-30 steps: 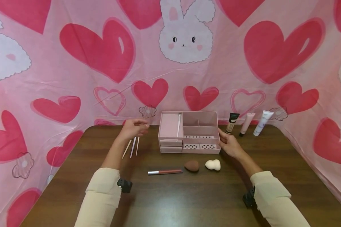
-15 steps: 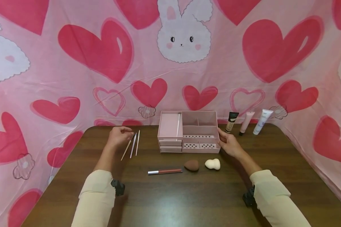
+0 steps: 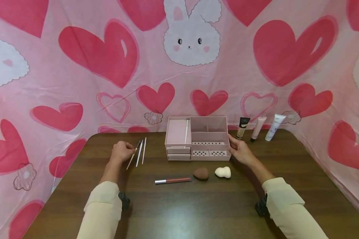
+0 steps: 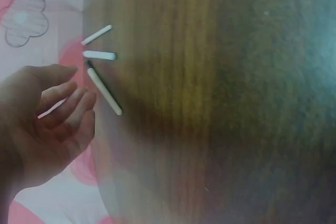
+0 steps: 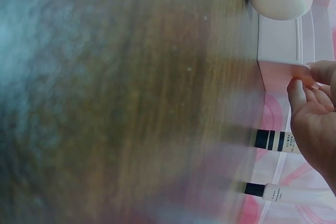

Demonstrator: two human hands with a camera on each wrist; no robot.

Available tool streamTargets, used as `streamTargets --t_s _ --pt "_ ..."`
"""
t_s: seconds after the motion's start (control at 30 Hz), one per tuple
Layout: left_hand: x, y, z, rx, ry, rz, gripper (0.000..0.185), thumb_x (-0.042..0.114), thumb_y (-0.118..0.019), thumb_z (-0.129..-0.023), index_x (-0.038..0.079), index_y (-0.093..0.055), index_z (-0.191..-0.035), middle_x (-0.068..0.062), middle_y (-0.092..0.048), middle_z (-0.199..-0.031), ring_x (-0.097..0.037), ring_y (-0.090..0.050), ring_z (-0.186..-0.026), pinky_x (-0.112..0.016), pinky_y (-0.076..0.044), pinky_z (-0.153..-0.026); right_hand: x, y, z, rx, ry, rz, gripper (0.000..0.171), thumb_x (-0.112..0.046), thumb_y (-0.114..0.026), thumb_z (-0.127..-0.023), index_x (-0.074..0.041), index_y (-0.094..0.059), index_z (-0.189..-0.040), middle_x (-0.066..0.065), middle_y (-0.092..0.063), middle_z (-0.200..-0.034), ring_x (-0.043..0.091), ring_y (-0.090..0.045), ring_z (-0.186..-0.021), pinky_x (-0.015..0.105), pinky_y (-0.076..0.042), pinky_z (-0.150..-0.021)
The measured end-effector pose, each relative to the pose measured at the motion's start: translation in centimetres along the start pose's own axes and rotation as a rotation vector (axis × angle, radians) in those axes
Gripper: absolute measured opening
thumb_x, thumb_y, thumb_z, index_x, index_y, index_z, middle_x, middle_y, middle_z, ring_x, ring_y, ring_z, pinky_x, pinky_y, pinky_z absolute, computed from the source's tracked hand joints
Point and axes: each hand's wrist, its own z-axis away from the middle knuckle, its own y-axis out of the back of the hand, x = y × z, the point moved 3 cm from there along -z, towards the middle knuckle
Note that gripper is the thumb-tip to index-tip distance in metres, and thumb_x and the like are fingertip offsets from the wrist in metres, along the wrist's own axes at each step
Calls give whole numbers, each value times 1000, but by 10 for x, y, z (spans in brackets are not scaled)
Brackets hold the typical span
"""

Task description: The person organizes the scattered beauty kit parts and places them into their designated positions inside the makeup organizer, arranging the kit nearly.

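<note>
My left hand [image 3: 122, 152] is at the leftmost of three thin makeup brushes, a pale-handled, dark-tipped brush [image 3: 131, 161]. In the left wrist view its fingers are loosely bent, with a gap to the thumb, beside that brush [image 4: 105, 90]. The white brush [image 3: 139, 153] and another thin brush [image 3: 144, 151] lie just to its right. A pink makeup organizer [image 3: 178, 131] stands at the back middle, with one brush [image 3: 186, 131] on its left top. My right hand [image 3: 241, 152] pinches the organizer's right side wall [image 5: 283, 74] between thumb and fingers.
In front of the organizer lie a lip gloss tube [image 3: 173, 181], a brown sponge [image 3: 201, 173] and a cream sponge [image 3: 223, 172]. Behind my right hand stand a black-topped tube [image 3: 242, 128], a pink tube [image 3: 258, 129] and a white tube [image 3: 275, 127]. A printed pink cloth [image 3: 155, 66] hangs behind the table.
My left hand has moved left and down from beside the organizer to the leftmost brush. The right hand has stayed at the organizer's side.
</note>
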Motion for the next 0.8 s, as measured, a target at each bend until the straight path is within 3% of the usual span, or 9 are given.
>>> streamTargets --t_s 0.2,0.33,0.47,0.8 --pt "-4 -4 3 -47 55 -36 31 24 -75 -82 0 -76 -101 -27 -72 -112 -49 -64 -104 -55 -51 -92 1 0 0 -3 0 -12 62 18 -46 -93 19 -24 -151 41 -26 -155 53 -39 -137 47 -45 -103" --pt "-4 -5 3 -56 78 -58 29 25 -76 -79 1 -76 -95 -26 -72 -105 -45 -64 -97 -52 -52 -88 1 0 0 -3 4 -15 62 19 -46 -93 19 -23 -151 41 -26 -155 53 -39 -137 47 -45 -103" --pt "-2 -4 3 -64 80 -90 23 23 -74 -79 2 -74 -87 -23 -72 -96 -40 -64 -89 -50 -52 -82 1 -1 0 -4 6 -6 62 18 -46 -93 19 -24 -151 41 -27 -154 53 -40 -137 48 -45 -103" --pt "6 -6 1 -87 81 -147 24 26 -73 -77 2 -73 -81 -23 -72 -91 -44 -66 -89 -53 -54 -81 2 -1 0 -2 1 -10 62 18 -47 -93 18 -24 -151 40 -27 -155 53 -41 -136 44 -47 -103"
